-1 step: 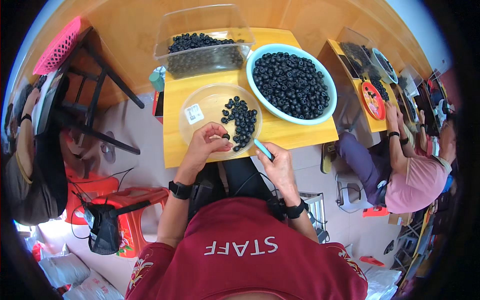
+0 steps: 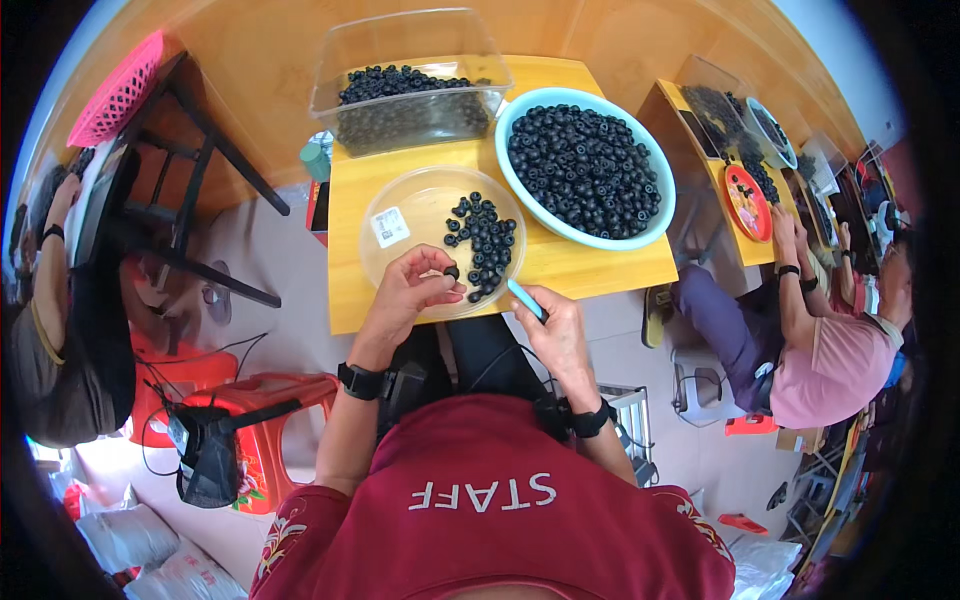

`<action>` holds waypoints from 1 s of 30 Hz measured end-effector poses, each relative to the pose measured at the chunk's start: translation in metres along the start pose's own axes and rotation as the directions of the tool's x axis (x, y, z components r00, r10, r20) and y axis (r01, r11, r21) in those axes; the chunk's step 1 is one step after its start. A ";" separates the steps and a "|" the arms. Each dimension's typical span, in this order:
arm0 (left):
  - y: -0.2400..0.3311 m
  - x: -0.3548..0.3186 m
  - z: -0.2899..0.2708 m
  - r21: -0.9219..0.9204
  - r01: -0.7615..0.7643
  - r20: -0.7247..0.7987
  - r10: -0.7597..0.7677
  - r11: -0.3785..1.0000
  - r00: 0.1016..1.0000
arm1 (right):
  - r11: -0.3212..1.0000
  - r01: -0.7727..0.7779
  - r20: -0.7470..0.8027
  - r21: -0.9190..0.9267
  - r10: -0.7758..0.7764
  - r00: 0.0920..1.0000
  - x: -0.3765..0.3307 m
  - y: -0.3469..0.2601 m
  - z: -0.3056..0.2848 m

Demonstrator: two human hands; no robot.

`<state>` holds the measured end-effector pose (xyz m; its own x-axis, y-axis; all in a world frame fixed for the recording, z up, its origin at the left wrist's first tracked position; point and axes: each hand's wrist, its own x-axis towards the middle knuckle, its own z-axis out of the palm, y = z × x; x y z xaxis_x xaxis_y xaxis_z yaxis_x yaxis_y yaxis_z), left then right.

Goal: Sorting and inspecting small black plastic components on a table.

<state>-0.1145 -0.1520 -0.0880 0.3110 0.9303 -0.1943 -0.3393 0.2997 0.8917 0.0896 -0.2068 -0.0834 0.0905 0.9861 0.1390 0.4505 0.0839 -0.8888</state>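
Our left hand (image 2: 415,290) pinches one dark bead (image 2: 452,272) over the clear dish's (image 2: 400,205) near rim; our right hand (image 2: 550,325), just right of it, grips a teal tool (image 2: 526,299) angled toward the bead.

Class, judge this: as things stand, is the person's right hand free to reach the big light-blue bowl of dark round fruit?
Probably yes. The right hand holds a small blue tool near the table edge; the light-blue bowl sits just beyond, with only bare yellow tabletop between.
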 end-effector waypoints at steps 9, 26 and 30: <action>-0.009 -0.011 0.000 -0.376 0.029 0.131 0.022 0.926 0.991 | 0.994 0.113 0.081 -0.010 -0.112 0.990 -0.004 -0.028 0.003; -0.019 -0.009 0.001 -0.419 0.068 0.181 0.010 0.905 0.984 | 0.960 0.265 0.081 -0.085 -0.258 0.963 -0.005 -0.035 0.011; -0.027 -0.006 -0.004 -0.446 0.076 0.212 0.023 0.892 0.977 | 0.956 0.279 0.071 -0.089 -0.274 0.959 -0.005 -0.034 0.011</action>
<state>-0.1110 -0.1646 -0.1124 0.4844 0.8709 -0.0830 -0.6748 0.4323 0.5981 0.0636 -0.2130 -0.0588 -0.0991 0.9331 0.3457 0.5352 0.3428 -0.7720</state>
